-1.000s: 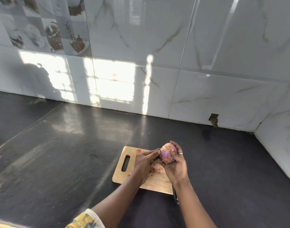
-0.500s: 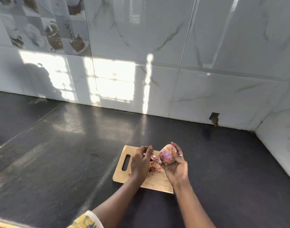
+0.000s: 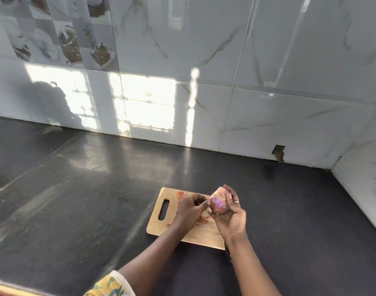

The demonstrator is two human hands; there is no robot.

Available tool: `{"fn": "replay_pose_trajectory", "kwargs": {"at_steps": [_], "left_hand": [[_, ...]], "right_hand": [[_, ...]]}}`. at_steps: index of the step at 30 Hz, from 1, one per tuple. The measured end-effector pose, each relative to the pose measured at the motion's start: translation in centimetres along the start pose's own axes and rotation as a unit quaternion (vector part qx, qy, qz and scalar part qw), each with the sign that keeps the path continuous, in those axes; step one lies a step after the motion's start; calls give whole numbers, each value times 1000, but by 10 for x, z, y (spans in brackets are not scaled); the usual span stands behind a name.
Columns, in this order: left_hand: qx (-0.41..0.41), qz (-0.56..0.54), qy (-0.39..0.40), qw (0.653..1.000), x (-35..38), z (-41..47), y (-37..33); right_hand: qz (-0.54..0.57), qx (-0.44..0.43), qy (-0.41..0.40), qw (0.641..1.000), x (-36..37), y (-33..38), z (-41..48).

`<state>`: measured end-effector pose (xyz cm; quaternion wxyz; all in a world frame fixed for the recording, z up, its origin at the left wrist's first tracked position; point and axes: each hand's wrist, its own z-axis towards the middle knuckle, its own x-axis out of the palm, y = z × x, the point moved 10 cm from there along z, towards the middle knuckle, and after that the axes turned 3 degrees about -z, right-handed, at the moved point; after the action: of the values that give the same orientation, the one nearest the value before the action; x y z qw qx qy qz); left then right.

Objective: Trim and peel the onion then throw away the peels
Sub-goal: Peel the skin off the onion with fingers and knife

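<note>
My right hand grips a red onion above the right part of a wooden cutting board. Purple flesh shows on the onion's near side, with papery skin on its top. My left hand is beside the onion, its fingers curled and its fingertips at the onion's left edge on the skin. Loose peel pieces lie on the board behind and under my left hand.
The board lies on a dark stone counter. A tiled wall runs along the back and turns at the right corner. A dark object pokes out under my right forearm by the board's near corner.
My left hand pulled away from the onion to the left over the board, then came back to the onion's left edge. The onion has turned slightly, showing more purple flesh.
</note>
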<state>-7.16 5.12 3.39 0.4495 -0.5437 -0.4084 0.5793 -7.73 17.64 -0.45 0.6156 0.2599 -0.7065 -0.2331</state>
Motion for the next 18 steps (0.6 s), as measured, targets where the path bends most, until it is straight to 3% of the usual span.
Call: {"fn": "replay_pose_trajectory", "kwargs": {"at_steps": [18], "left_hand": [[-26,-6,8,1000,-4,5,-3]], "right_hand": [[-9,4,3,1000,3,0,-2]]}}
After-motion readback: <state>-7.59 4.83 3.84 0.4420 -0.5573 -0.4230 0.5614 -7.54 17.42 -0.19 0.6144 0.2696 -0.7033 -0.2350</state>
